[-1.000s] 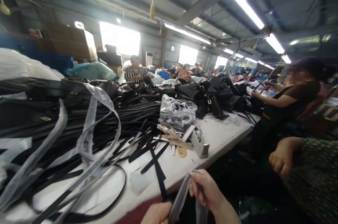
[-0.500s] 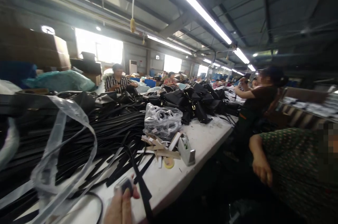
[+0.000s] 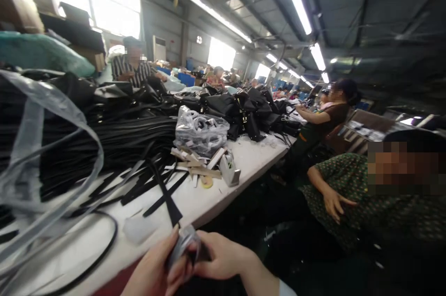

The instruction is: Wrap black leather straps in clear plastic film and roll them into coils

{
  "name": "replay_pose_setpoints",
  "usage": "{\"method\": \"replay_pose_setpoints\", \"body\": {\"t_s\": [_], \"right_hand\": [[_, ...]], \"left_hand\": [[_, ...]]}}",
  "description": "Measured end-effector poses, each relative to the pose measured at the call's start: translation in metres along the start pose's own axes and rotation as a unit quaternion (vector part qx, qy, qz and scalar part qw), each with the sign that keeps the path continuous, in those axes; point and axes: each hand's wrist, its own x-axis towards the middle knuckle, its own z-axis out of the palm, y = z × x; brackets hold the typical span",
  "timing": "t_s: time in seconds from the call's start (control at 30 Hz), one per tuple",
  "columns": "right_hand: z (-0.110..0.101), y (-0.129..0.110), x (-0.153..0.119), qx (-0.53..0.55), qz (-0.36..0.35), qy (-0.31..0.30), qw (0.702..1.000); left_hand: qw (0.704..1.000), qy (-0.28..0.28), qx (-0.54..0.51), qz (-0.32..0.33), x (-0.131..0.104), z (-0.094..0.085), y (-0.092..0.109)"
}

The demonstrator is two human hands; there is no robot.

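Note:
At the bottom centre, my left hand (image 3: 156,261) is closed on a small dark piece wrapped in clear plastic film (image 3: 188,240). My right hand (image 3: 223,254) pinches the same wrapped piece from the other side. Its exact kind is hidden by fingers, film and blur. A black strap (image 3: 169,205) comes down across the white table (image 3: 216,200) and reaches the fingers of my left hand; whether it joins the wrapped piece I cannot tell. A tape dispenser (image 3: 230,173), a yellow tape roll (image 3: 206,182) and cardboard strips (image 3: 191,166) lie beyond my hands.
Black straps (image 3: 139,133) heap along the left, with a long plastic strip (image 3: 94,147) before them. A clear bag of ring-shaped parts (image 3: 202,131) and black bags (image 3: 226,106) stand further back. A seated person's patterned sleeve (image 3: 334,170) is at the right; other people work behind.
The view has tilted down and shifted. My right hand, barely visible before, now grips the wrapped piece together with my left. The seated person at right shows more fully.

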Motion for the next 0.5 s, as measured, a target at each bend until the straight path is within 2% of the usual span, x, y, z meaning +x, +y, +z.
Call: {"method": "replay_pose_setpoints", "body": {"t_s": [0.07,0.1,0.13,0.17,0.2,0.23,0.27,0.3,0.37,0.43,0.5], "right_hand": [[0.028,0.0,0.001,0.022,0.054,-0.044,0.997],[0.039,-0.001,-0.001,0.04,0.063,-0.09,0.993],[0.045,-0.002,-0.005,0.071,0.058,-0.157,0.983],[0.045,-0.004,-0.01,0.113,0.046,-0.237,0.964],[0.041,-0.005,-0.017,0.162,0.037,-0.304,0.938],[0.031,-0.005,-0.022,0.212,0.035,-0.335,0.918],[0.019,-0.005,-0.027,0.251,0.036,-0.325,0.911],[0.004,-0.003,-0.029,0.273,0.042,-0.274,0.921],[-0.023,0.004,-0.026,0.248,0.047,-0.125,0.959],[-0.038,0.013,-0.016,0.131,0.056,-0.013,0.99],[-0.039,0.02,-0.006,-0.002,0.05,0.055,0.997]], "left_hand": [[0.995,0.041,-0.065,0.056,0.003,0.001,0.012],[0.989,0.082,-0.046,0.111,0.005,-0.003,0.017],[0.974,0.138,0.007,0.181,0.008,-0.009,0.02],[0.946,0.192,0.087,0.246,0.011,-0.017,0.02],[0.911,0.226,0.177,0.295,0.013,-0.025,0.018],[0.881,0.229,0.26,0.321,0.014,-0.034,0.013],[0.861,0.203,0.331,0.327,0.014,-0.04,0.006],[0.854,0.158,0.382,0.316,0.013,-0.045,-0.001],[0.863,0.077,0.42,0.271,0.009,-0.045,-0.014],[0.904,0.038,0.38,0.194,0.006,-0.037,-0.02],[0.963,0.0,0.261,0.072,0.005,-0.028,-0.02]]}}
